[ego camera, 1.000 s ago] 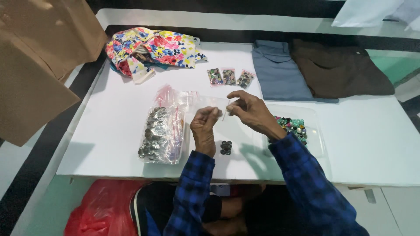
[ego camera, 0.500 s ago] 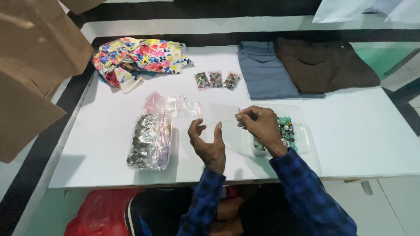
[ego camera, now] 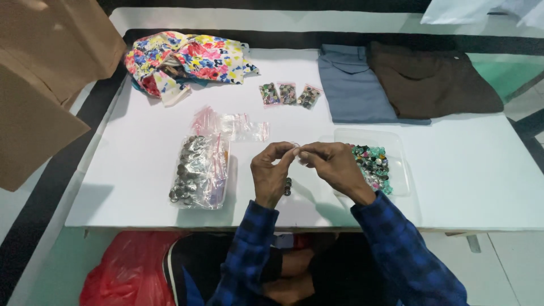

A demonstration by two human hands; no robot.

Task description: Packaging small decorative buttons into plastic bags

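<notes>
My left hand (ego camera: 271, 173) and my right hand (ego camera: 333, 164) meet above the white table (ego camera: 141, 153), fingertips pinching a small clear plastic bag (ego camera: 296, 148) between them. A few dark buttons (ego camera: 288, 186) lie on the table just under my left hand. A clear tray (ego camera: 396, 144) of green and mixed coloured buttons sits right beside my right hand. To the left lies a clear bag of silvery buttons (ego camera: 198, 170), with empty small zip bags (ego camera: 229, 124) behind it.
Three small filled button bags (ego camera: 289, 94) lie at the table's middle back. A flowery cloth (ego camera: 181, 59) is at the back left; folded blue trousers (ego camera: 354, 85) and brown trousers (ego camera: 433, 79) at the back right. Brown paper (ego camera: 39, 85) hangs left. A red bag (ego camera: 124, 272) sits under the table.
My left hand, held apart with fingers spread half a second ago, has come back to my right hand and both pinch the small bag together.
</notes>
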